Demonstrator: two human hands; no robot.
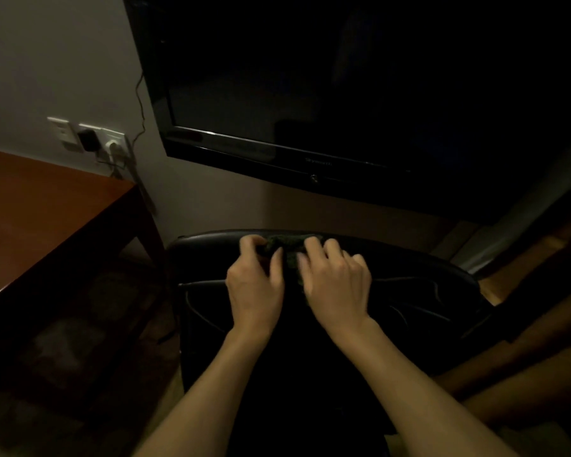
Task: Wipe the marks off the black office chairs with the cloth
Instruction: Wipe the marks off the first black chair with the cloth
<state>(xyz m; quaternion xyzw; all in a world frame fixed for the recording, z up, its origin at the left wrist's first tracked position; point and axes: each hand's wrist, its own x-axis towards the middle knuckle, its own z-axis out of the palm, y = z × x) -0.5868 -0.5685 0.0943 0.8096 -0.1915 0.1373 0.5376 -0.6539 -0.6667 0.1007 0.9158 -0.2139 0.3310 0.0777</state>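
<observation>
Very little can be read here. The lower bezel of the television (310, 94) carries a faint line of light lettering near its middle, most likely a brand name, but the room is too dim and the letters too small and blurred to make out a single one with certainty. Just below that lettering sits a small round mark on the bezel, whose shape cannot be read either. The wall sockets (89, 135) show no legible markings. Nothing else in view bears any text, number or sign.
</observation>
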